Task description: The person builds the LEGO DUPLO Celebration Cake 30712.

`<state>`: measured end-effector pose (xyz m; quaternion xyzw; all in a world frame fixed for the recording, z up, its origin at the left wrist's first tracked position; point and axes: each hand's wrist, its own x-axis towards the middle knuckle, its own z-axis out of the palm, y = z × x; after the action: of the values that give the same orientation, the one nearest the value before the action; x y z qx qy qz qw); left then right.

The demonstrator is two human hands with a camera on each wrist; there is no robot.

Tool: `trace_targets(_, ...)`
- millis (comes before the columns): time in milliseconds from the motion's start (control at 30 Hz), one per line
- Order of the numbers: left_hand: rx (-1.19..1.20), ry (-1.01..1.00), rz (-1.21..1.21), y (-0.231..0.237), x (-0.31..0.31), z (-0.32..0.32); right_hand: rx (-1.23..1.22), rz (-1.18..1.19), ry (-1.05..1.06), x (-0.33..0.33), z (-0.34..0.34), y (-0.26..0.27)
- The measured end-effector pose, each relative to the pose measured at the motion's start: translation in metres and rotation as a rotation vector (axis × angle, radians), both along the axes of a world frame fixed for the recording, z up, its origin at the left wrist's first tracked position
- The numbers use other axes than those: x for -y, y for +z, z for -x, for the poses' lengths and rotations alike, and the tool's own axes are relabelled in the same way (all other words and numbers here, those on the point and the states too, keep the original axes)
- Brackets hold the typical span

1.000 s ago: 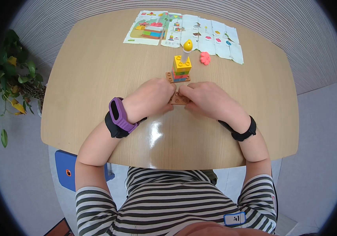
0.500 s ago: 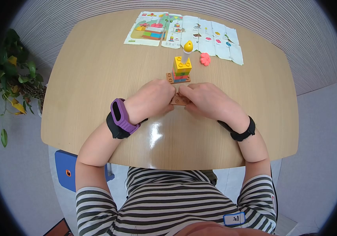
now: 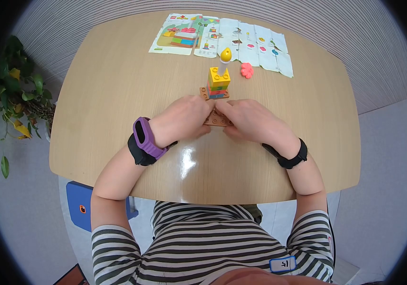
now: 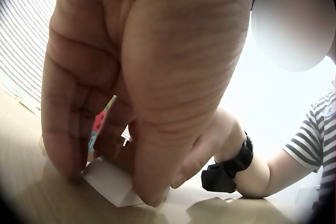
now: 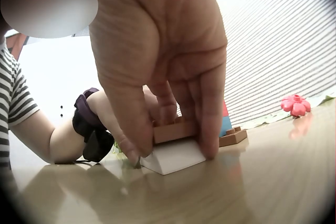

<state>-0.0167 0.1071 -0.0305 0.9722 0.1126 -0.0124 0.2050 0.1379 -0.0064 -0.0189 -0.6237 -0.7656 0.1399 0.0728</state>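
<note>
Close together near mid-table, the left hand (image 3: 184, 116) and right hand (image 3: 251, 118) hold a studded brown plate (image 3: 219, 120) between them. Under that brown plate (image 5: 172, 131) a smooth white piece (image 5: 176, 155) with sloping sides shows in the right wrist view. The right hand (image 5: 163, 61) has thumb and fingers on opposite sides of it. The left hand (image 4: 136, 77) pinches the white piece (image 4: 113, 182) low over the table. Just beyond the hands stands a stack of coloured bricks with a yellow brick (image 3: 220, 78) on top, bearing a candle with a yellow flame (image 3: 226, 54).
A pink flower piece (image 3: 247, 70) lies right of the stack. Unfolded instruction sheets (image 3: 175, 42) spread along the table's far edge. A plant (image 3: 18, 95) stands beyond the left edge, and a blue chair (image 3: 77, 204) is below the near left edge.
Both hands stay in nearly the same place around the brown plate. The fingertips have shifted slightly at its far side, and slightly more of the plate shows between the hands.
</note>
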Motion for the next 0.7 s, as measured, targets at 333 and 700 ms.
trace_targets(333, 0.049, -0.061, -0.005, 0.002, -0.002, 0.001, -0.090, 0.163, -0.042, 0.000, -0.009, 0.015)
trace_targets(700, 0.066, -0.019, 0.090, 0.014, 0.001, 0.000, -0.261, 0.022, -0.051, 0.004, -0.012, 0.014)
